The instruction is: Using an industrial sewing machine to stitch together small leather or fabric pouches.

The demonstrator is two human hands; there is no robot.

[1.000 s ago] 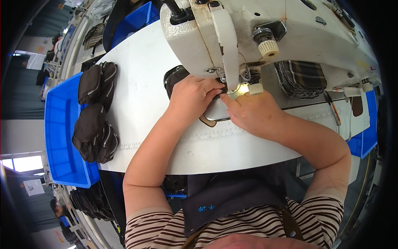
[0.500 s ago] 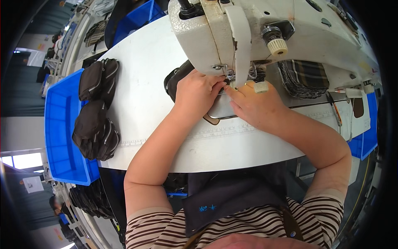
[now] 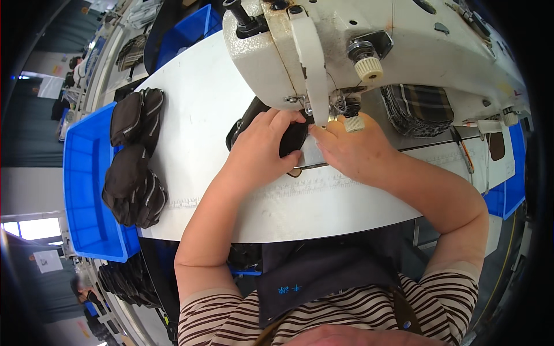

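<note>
A dark fabric pouch [image 3: 295, 137] lies on the machine bed beneath the head of a white sewing machine [image 3: 262, 66]. My left hand [image 3: 259, 147] grips it from the left, thumb and fingers apart with dark cloth between them. Part of the pouch shows beyond that hand, and the rest is covered. My right hand [image 3: 358, 150] is closed at the pouch's right edge, close to the presser foot, fingertips together on the cloth. The machine's parts partly hide those fingers. The needle point cannot be made out.
Several dark zippered pouches [image 3: 131, 167] are heaped at the table's left edge, beside a blue bin [image 3: 95, 230]. Plaid fabric pieces [image 3: 418, 109] are stacked under the machine arm. Right of them lies a thin orange-and-black tool [image 3: 463, 150]. A ruler strip [image 3: 277, 189] crosses the white table [image 3: 190, 104].
My left hand has shifted slightly left and spread its thumb from its fingers, exposing more dark cloth. My right hand stays by the presser foot. The whole view has shifted a little.
</note>
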